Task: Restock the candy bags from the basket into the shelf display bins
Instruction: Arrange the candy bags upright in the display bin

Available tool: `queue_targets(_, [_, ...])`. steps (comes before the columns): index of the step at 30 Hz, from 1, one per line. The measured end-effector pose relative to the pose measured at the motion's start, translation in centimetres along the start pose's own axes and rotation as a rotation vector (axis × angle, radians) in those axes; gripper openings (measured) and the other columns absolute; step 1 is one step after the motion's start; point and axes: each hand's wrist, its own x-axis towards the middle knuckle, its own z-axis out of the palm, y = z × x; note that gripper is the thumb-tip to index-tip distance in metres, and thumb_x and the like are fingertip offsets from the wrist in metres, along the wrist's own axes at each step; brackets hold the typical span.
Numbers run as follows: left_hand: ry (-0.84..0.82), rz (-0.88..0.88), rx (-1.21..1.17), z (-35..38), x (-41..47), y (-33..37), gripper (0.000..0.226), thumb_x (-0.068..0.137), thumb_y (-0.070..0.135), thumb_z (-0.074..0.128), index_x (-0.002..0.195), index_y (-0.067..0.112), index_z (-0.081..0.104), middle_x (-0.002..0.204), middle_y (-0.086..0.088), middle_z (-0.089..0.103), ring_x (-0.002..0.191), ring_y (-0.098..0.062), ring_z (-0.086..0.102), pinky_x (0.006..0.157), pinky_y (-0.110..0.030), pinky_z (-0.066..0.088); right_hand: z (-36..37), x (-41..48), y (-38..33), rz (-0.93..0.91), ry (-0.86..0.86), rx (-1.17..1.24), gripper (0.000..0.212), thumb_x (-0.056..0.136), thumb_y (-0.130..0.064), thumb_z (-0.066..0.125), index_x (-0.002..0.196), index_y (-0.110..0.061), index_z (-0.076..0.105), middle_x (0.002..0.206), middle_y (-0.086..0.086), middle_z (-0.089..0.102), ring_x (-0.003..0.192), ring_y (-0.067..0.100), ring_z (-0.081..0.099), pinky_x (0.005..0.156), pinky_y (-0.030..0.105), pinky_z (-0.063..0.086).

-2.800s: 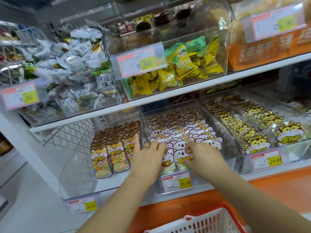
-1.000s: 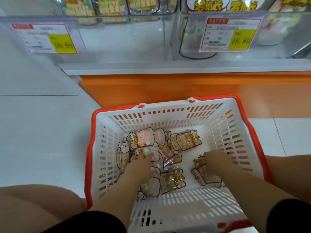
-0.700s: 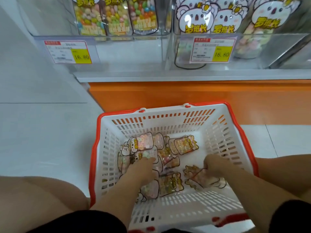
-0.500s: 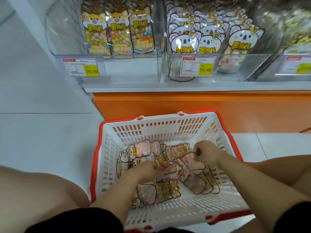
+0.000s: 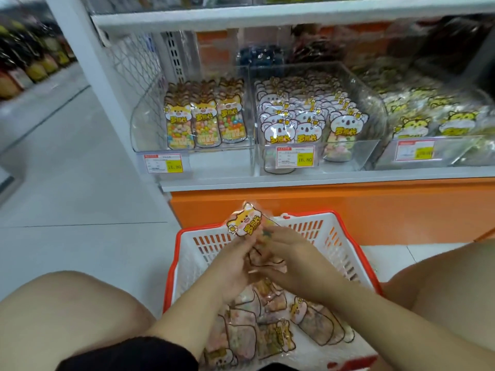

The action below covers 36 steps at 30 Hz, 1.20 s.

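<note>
Now above basket (image 5: 338, 238): candy bags (image 5: 245, 224)

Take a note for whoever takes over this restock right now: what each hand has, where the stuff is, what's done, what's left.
Hands: left hand and right hand both grip a bunch of clear candy bags with orange dog headers above the white plastic basket with red rim.
Basket: more loose candy bags lie inside.
Done: left clear shelf bin has three rows of dog bags, with room beside them; koala-bag bin looks full.
Left: likely slot this bunch into the left bin, then empty the basket.
</note>
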Motion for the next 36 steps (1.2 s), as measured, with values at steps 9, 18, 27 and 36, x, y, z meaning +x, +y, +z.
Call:
queue_targets(9, [0.071, 0.3, 0.395, -0.8, -1.5, 2.9, 0.03, 0.091, 0.022, 0.072, 0.12, 0.022, 0.065, 0.113, 0.004, 0.075, 0.11, -0.016, 0.069, 0.098, -0.039, 0.052, -3.9, 3.5, -0.4, 0.54, 0.163, 0.281, 0.074, 0.074, -0.044, 0.083, 0.135, -0.039, 0.042, 0.115, -0.021, 0.053, 0.092, -0.001, 0.055, 0.073, 0.012, 0.044])
queue_targets(18, [0.269, 0.394, 0.12, -2.2, -2.7, 6.9, 0.027, 0.09, 0.027, 0.069, 0.113, 0.013, 0.067, 0.107, -0.005, 0.076, 0.102, -0.026, 0.07, 0.085, -0.048, 0.059, -6.4, 6.8, -0.8, 0.652, 0.366, 0.516, 0.042, 0.081, -0.028, 0.08, 0.113, -0.023, 0.055, 0.067, -0.017, 0.058, 0.062, -0.004, 0.058, 0.061, 0.025, 0.049])
queue_targets(27, [0.399, 0.608, 0.24, -4.9, -2.8, 15.2, 0.011, 0.099, 0.021, 0.06, 0.105, 0.018, 0.069, 0.09, 0.004, 0.078, 0.085, -0.014, 0.074, 0.078, -0.036, 0.056, -10.5, 15.1, -2.9, 0.491, 0.495, 0.485, 0.018, 0.087, -0.008, 0.07, 0.094, -0.015, 0.055, 0.065, -0.008, 0.06, 0.059, 0.0, 0.06, 0.06, 0.019, 0.052])
queue_targets(36, [0.473, 0.726, 0.354, -6.7, -0.2, 21.8, 0.018, 0.096, 0.017, 0.061, 0.112, 0.021, 0.069, 0.102, 0.001, 0.076, 0.091, -0.015, 0.074, 0.075, -0.03, 0.058, -9.0, 25.8, -2.0, 0.337, 0.355, 0.135, 0.031, 0.084, 0.001, 0.068, 0.102, -0.021, 0.054, 0.094, -0.014, 0.062, 0.087, 0.007, 0.059, 0.07, 0.005, 0.044])
